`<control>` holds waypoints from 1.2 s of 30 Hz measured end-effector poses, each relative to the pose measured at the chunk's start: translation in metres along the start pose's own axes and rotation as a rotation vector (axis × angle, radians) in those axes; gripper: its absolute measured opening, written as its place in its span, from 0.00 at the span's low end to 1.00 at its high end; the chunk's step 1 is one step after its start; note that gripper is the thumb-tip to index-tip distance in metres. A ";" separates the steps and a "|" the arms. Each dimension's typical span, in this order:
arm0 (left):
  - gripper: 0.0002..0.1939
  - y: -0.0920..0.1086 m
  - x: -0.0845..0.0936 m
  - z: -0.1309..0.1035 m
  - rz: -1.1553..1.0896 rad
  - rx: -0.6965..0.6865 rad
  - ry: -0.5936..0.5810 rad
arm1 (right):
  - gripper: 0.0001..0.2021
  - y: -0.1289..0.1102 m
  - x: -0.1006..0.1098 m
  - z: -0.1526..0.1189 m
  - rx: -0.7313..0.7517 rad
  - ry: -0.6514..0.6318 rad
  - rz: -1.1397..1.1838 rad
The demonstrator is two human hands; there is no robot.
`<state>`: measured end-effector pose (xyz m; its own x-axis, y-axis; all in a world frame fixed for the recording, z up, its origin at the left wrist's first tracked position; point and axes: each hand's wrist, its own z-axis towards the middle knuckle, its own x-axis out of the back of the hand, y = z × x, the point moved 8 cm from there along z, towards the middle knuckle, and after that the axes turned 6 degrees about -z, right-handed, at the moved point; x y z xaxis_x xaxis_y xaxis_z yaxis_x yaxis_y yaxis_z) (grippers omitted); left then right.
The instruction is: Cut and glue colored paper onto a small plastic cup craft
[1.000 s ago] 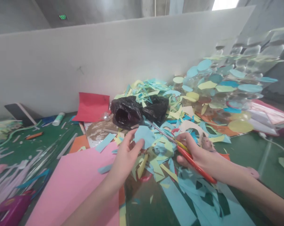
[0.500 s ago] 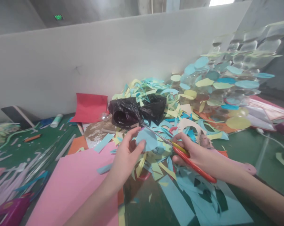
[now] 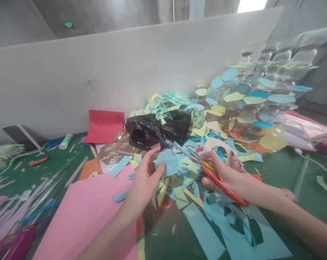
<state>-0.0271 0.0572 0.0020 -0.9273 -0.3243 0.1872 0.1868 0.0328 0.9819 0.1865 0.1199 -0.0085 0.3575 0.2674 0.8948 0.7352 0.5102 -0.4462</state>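
Observation:
Between thumb and fingers, my left hand point(image 3: 148, 169) pinches a light blue paper disc point(image 3: 168, 161). My right hand point(image 3: 221, 171) is wrapped round a pair of scissors point(image 3: 220, 184) with red and yellow handles. Their blades point up and left, passing close beside the disc's right edge; whether they touch it I cannot tell. Below and behind both hands lies a heap of blue and yellow paper scraps point(image 3: 181, 193). A cut light blue sheet point(image 3: 271, 234) with holes lies under my right forearm.
Pink paper point(image 3: 93, 216) lies under my left forearm. A black plastic bag point(image 3: 147, 130) and red paper point(image 3: 105, 126) stand before the white panel point(image 3: 111, 72). Clear cups with paper discs point(image 3: 266, 95) are stacked at right. A magenta tool point(image 3: 15, 245) sits at lower left.
The blue disc has turned slightly in my left hand, and the scissor blades have shifted a little away from its upper edge. The camera view has tilted slightly upward.

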 end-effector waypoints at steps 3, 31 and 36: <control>0.24 -0.001 0.001 0.000 0.012 0.005 0.009 | 0.23 0.000 -0.009 -0.001 0.012 -0.076 -0.028; 0.21 0.000 0.001 -0.004 -0.043 0.050 -0.002 | 0.23 0.005 -0.017 0.002 -0.046 -0.127 0.077; 0.20 0.003 -0.002 -0.005 -0.073 0.052 -0.029 | 0.19 -0.005 -0.021 0.007 -0.008 -0.175 0.321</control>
<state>-0.0228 0.0532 0.0043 -0.9470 -0.3002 0.1147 0.1016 0.0590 0.9931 0.1713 0.1178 -0.0252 0.4677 0.5489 0.6928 0.6064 0.3710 -0.7033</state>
